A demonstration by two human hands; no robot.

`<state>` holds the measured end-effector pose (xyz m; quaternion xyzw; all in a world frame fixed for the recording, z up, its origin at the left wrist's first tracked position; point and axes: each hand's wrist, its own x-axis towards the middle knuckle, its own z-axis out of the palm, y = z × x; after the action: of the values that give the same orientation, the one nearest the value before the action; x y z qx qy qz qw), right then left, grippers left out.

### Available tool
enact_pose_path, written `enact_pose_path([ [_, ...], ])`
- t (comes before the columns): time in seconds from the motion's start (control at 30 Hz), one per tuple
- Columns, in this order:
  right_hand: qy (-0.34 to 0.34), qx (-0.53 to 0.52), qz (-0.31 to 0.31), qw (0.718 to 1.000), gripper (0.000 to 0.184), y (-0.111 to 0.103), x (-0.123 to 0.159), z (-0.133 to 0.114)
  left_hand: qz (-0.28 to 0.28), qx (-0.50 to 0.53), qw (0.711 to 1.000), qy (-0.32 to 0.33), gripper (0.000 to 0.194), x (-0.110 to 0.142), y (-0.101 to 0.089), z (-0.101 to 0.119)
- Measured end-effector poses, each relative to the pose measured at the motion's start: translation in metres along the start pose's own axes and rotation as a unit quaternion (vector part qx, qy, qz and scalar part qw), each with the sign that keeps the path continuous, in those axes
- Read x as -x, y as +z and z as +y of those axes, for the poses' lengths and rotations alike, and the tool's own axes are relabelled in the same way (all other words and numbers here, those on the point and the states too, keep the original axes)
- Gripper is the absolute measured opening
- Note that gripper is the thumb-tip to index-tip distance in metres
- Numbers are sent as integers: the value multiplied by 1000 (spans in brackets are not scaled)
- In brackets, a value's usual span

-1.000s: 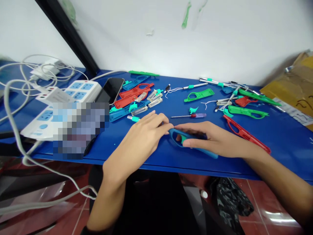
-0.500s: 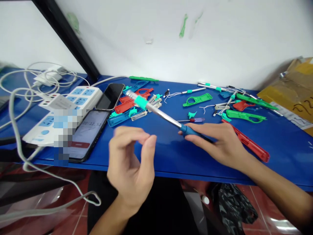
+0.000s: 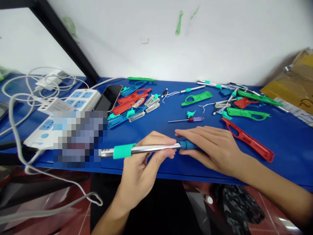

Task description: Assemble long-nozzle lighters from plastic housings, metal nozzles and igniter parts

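Note:
My left hand (image 3: 144,163) pinches a silver metal tube (image 3: 151,148) near its middle. The tube lies level over the front of the blue table (image 3: 156,130) and carries a teal sleeve (image 3: 124,151) towards its left end. Its right end enters a blue plastic handle (image 3: 187,145), which my right hand (image 3: 210,147) covers and grips from above. Most of the handle is hidden under that hand.
Red (image 3: 246,139), green (image 3: 197,97) and blue plastic handle shells, clear tubes, thin wires and a small screwdriver (image 3: 187,119) are scattered behind my hands. White power strips (image 3: 73,99), cables and a phone (image 3: 109,97) lie at the left. A cardboard box (image 3: 290,86) stands at the right.
The tube, pointing up and left half a second ago, has swung down to lie level. My left hand, then open in the air, has closed on it. The right hand kept the handle.

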<state>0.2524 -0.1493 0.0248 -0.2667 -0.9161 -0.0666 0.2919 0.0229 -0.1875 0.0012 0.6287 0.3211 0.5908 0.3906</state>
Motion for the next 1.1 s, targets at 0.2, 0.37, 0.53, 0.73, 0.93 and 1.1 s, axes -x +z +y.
enact_pose_path([
  [0.2,17,-44,-13,999,30,3,3,5,-3,1,1000,-2,21,1,3,-9],
  [0.37,-1,-45,-20,999,34,4,4,4,-43,-17,999,7,23,-1,11,-13],
  [0.53,50,-102,-64,991,38,2,1,6,58,-38,998,0,11,-1,11,-11],
  [0.73,130,-204,-162,957,49,-2,-2,10,209,40,976,-39,20,-6,-2,-12],
  [0.93,161,-362,-163,904,45,-5,-7,7,155,199,964,-84,40,-8,18,-14],
  [1.1,204,-437,-151,863,47,4,-6,-15,127,300,934,-146,40,-2,36,-10],
])
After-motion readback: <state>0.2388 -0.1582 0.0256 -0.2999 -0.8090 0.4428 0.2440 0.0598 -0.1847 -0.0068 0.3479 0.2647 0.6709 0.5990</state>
